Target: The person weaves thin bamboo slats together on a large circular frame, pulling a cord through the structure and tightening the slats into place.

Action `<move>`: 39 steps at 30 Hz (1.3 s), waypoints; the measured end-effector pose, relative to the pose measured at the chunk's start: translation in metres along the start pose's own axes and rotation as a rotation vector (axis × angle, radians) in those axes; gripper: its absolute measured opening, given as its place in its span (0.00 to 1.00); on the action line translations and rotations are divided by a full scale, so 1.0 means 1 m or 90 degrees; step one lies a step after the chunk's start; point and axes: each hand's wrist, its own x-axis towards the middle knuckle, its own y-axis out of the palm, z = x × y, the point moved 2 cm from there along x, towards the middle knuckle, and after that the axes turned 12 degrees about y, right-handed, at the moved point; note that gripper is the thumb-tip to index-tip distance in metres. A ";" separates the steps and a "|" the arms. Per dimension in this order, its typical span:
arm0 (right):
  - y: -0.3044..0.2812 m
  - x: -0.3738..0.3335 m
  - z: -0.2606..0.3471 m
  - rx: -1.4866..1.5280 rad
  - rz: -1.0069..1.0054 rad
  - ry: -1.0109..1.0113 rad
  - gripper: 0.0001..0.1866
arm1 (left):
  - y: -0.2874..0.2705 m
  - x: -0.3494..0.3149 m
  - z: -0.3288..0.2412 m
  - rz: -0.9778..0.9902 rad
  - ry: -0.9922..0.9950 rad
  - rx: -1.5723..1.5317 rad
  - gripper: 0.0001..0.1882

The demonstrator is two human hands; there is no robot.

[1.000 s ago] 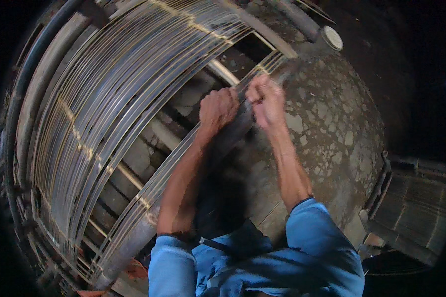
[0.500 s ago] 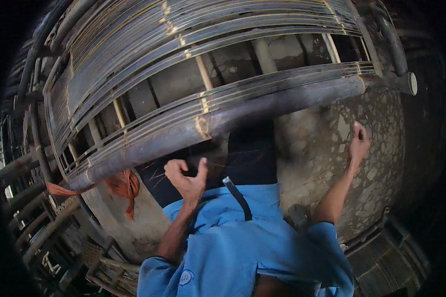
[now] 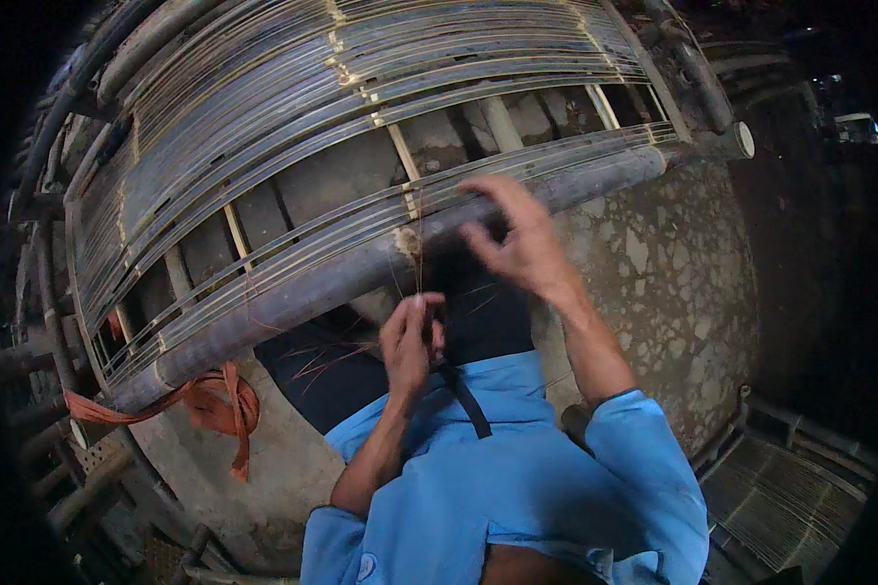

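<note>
My left hand [image 3: 412,336] is closed just on the near side of a thick dark bamboo pole [image 3: 312,277]. Its fingers pinch thin brown strands [image 3: 420,258] that run up over the pole to the narrow slats. Above the pole's middle reaches my right hand [image 3: 524,234], open, thumb and fingers apart, with nothing seen in it. Long narrow bamboo slats [image 3: 254,117] lie in rows on the frame, crossed by pale strips. More loose reddish strands [image 3: 332,356] rest across my dark-clothed lap. I cannot tell whether the right fingers touch the pole.
An orange cloth strip [image 3: 226,400] is tied at the pole's left end and hangs down. The pole's cut right end [image 3: 744,139] juts past the frame. Another slatted piece [image 3: 790,502] stands at the lower right. Stacked bamboo poles [image 3: 54,292] line the left side.
My right hand has come in from the far right to above the pole's middle. My left hand has moved slightly right and closed on the thin strands. The view has shifted a little.
</note>
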 end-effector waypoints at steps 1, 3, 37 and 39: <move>0.011 -0.004 0.011 -0.005 0.054 -0.050 0.29 | -0.010 -0.013 -0.012 0.038 0.065 0.021 0.19; 0.025 -0.012 0.026 0.039 0.166 -0.119 0.29 | -0.026 -0.038 -0.048 0.093 0.114 0.082 0.17; 0.011 0.089 -0.009 -0.215 0.093 -0.076 0.08 | 0.028 0.178 -0.110 0.253 0.686 0.567 0.11; -0.010 0.074 0.030 -0.085 0.077 -0.148 0.06 | 0.014 0.158 -0.127 0.338 0.618 0.487 0.10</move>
